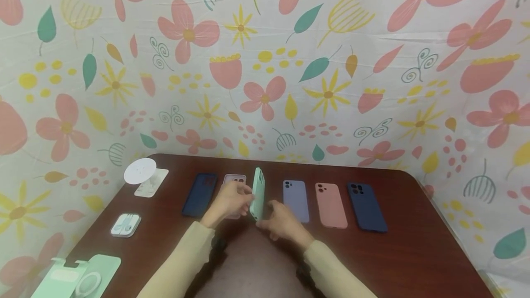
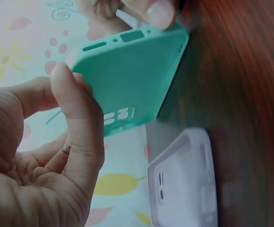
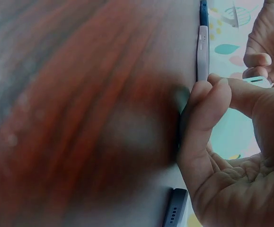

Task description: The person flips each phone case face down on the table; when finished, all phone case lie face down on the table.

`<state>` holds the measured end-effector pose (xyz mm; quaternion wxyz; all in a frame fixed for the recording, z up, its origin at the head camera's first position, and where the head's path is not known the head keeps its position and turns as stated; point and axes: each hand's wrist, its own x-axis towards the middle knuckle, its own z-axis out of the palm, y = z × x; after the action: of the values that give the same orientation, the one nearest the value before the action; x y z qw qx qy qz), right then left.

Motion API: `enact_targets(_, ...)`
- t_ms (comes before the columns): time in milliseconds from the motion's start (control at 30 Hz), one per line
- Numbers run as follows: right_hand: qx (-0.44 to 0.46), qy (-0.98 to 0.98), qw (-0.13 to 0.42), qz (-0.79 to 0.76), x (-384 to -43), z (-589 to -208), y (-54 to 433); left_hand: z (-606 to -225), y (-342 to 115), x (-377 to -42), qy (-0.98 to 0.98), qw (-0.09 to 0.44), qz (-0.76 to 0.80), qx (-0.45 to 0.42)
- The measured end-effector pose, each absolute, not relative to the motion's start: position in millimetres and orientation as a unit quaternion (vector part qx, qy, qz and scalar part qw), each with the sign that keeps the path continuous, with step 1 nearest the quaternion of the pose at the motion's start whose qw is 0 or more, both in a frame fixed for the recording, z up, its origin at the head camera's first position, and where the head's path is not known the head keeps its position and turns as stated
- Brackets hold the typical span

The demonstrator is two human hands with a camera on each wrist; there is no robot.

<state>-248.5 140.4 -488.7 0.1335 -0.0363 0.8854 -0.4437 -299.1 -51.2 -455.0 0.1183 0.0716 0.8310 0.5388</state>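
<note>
A mint green phone case (image 1: 257, 194) stands tilted up on edge between both hands in the head view. Its hollow inside, port cutouts and camera holes show in the left wrist view. My left hand (image 1: 230, 198) holds it by one side, thumb (image 2: 77, 106) at a corner of the port end. With thumb and fingers, my right hand (image 1: 285, 223) pinches the other corner of that end, low over the table. Below the left hand lies a pale lilac case (image 2: 181, 179), partly covered by that hand in the head view.
On the brown table (image 1: 418, 247) lie a dark blue case (image 1: 198, 195) leftward and lavender (image 1: 296, 201), pink (image 1: 331, 206) and dark blue (image 1: 367, 207) cases rightward. A white round-topped stand (image 1: 141, 171), boxed earphones (image 1: 126, 225) and a mint holder (image 1: 103, 266) line the left side. Floral cloth hangs behind.
</note>
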Motion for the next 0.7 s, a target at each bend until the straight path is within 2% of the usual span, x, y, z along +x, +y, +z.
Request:
enact_targets(333,-0.033,0.893,0.129,-0.431,-250.3,-490.4,141.0,-460.8,-55.8,-301.3,0.846,0.12,0.515,0.065)
enact_targets(700,-0.022,0.895,0.109,-0.432,-248.3,-488.8,141.7,-471.7,-55.4,-301.9,0.87,0.115,0.467,0.107)
